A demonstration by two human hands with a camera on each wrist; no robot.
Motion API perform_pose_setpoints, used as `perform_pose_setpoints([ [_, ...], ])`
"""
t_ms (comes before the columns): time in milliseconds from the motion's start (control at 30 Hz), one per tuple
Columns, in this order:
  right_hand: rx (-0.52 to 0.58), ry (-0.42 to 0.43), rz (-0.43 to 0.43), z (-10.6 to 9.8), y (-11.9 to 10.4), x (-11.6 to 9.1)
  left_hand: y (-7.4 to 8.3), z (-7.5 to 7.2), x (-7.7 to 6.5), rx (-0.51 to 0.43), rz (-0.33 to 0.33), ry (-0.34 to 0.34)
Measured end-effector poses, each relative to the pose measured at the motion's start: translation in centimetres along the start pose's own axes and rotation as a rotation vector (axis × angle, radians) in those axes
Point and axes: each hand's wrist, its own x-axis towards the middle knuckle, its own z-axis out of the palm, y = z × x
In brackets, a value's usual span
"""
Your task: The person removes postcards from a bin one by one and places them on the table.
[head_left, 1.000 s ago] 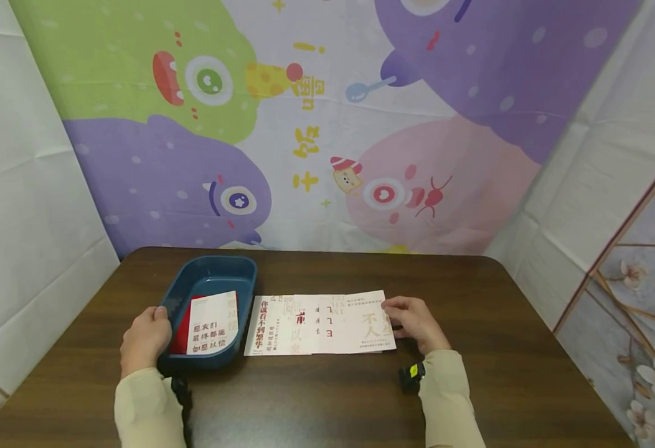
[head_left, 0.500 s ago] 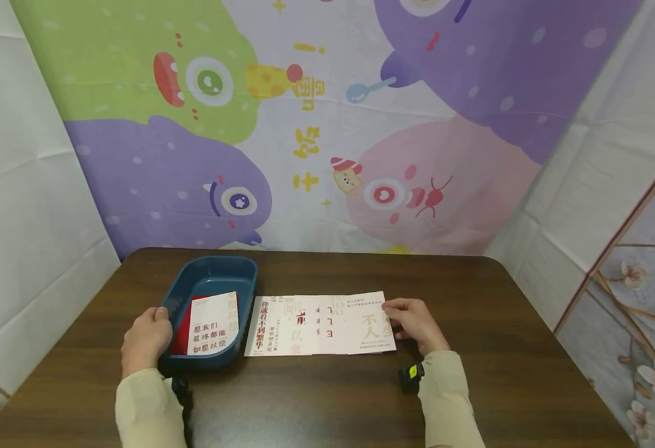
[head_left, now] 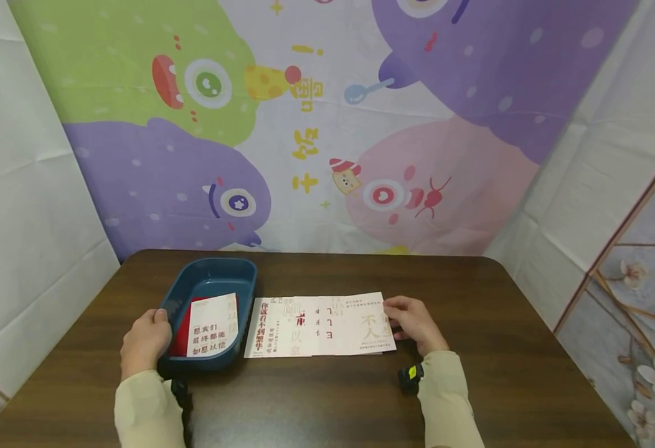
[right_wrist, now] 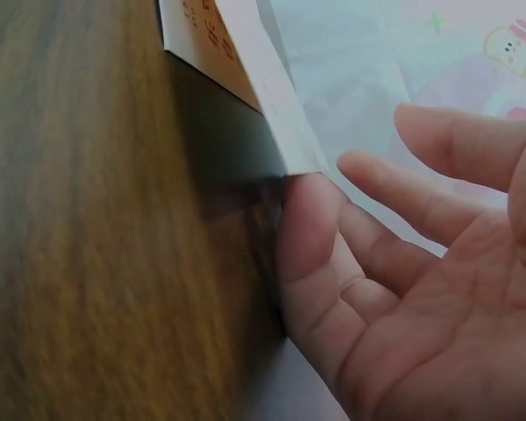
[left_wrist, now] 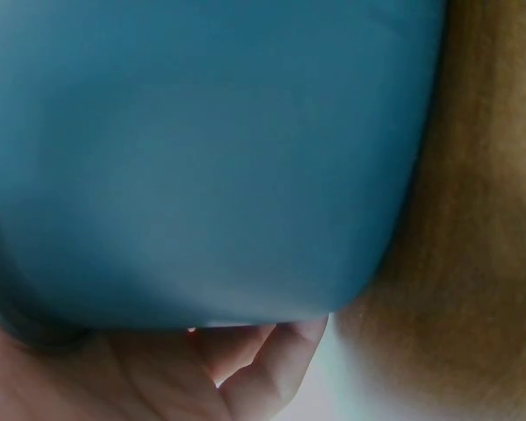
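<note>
My left hand (head_left: 145, 339) grips the left side of a dark blue plastic tray (head_left: 213, 280), thumb at the rim. The left wrist view shows its fingers bent along the outside of the tray wall (left_wrist: 210, 193). In the tray lie a white printed card (head_left: 211, 325) and a red piece (head_left: 182, 334) partly under it. Right of the tray, several white printed cards (head_left: 335, 333) lie overlapping in a row. My right hand (head_left: 417, 323) touches the row's right end. In the right wrist view, loosely extended fingers (right_wrist: 311, 232) meet the card edge (right_wrist: 276, 105), thumb apart from it.
The brown wooden table (head_left: 305, 404) extends in front of the cards and to the right. Behind it hangs a cloth with cartoon monsters (head_left: 316, 230). White panels (head_left: 30, 186) flank the left side, and a flower-patterned panel (head_left: 641, 311) stands at the right.
</note>
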Motion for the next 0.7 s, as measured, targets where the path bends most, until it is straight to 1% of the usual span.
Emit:
perform_pose_setpoints([
  [200, 0.007, 0.003, 0.005, -0.07, -0.02, -0.04, 0.07, -0.02, -0.03, 0.004, -0.002, 0.002],
  [400, 0.018, -0.004, 0.006, -0.2, -0.2, -0.23, 0.01, -0.11, 0.07, 0.015, 0.02, 0.002],
  [467, 0.013, -0.004, 0.007, -0.29, -0.19, -0.33, 0.0, -0.12, 0.04, 0.013, 0.018, -0.004],
  [567, -0.024, 0.006, -0.008, -0.42, -0.19, -0.46, -0.05, -0.09, 0.03, 0.009, 0.009, -0.011],
  [700, -0.1, 0.013, -0.077, -0.43, -0.37, -0.42, -0.04, -0.08, 0.02, 0.009, 0.007, -0.011],
])
